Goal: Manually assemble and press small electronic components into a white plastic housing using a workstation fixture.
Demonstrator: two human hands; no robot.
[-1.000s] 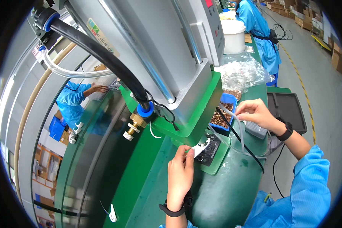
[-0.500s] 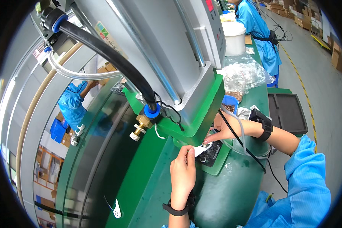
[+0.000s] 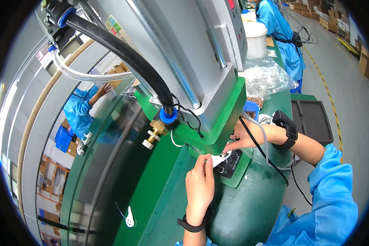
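My left hand (image 3: 199, 184) pinches the narrow end of a white plastic part (image 3: 218, 162) between thumb and fingers. The part's rounded end lies over a black control panel with a knob (image 3: 230, 168), at the foot of a grey and green press (image 3: 221, 133). From the right, my right hand (image 3: 250, 137) reaches beneath the press's green plate, with its thumb at the rounded end. Its fingers look bent together, partly hidden by the press and a cable; what they hold is too small to make out.
A blue bin of small copper-coloured pieces (image 3: 251, 110) stands beyond my right hand, near a clear plastic bag (image 3: 270, 78) and white bucket (image 3: 256, 39). A black cable (image 3: 260, 149) crosses my right hand. Another white part (image 3: 129, 217) lies on the green belt. Co-workers in blue are farther off.
The view has shifted slightly. Both hands stay at the white part under the press, with little movement. The far-left co-worker's hand has risen and holds something pale.
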